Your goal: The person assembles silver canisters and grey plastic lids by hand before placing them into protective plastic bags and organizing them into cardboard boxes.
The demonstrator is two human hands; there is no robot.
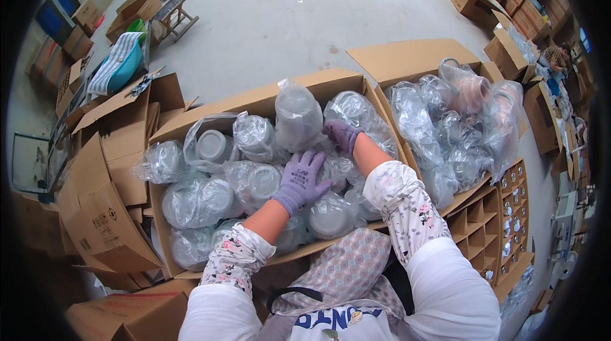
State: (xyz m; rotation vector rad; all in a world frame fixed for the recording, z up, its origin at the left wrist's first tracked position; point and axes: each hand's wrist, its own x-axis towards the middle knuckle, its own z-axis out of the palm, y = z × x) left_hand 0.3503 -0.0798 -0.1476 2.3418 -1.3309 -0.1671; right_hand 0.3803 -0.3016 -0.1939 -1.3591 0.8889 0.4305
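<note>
A cardboard box (167, 226) in front of me holds several clear jars wrapped in plastic bags. My left hand (304, 179), in a purple-grey knit glove, lies on the wrapped jars with its fingers spread. Just above its fingertips, one bagged jar (298, 115) stands higher than the others. My right hand (342, 136), gloved alike, is beside that jar's right side. Its fingers are bent into the plastic, and their tips are partly hidden, as is whatever they grip. Right of this hand lies another wrapped jar (351, 107).
A second carton (417, 63) on the right holds bagged glassware, some pinkish. Next to it stands a cardboard divider grid (474, 226). Open cartons (102, 207), a blue basin (121, 67) and a folding stool (172, 18) are on the left. A person (555, 58) sits far right.
</note>
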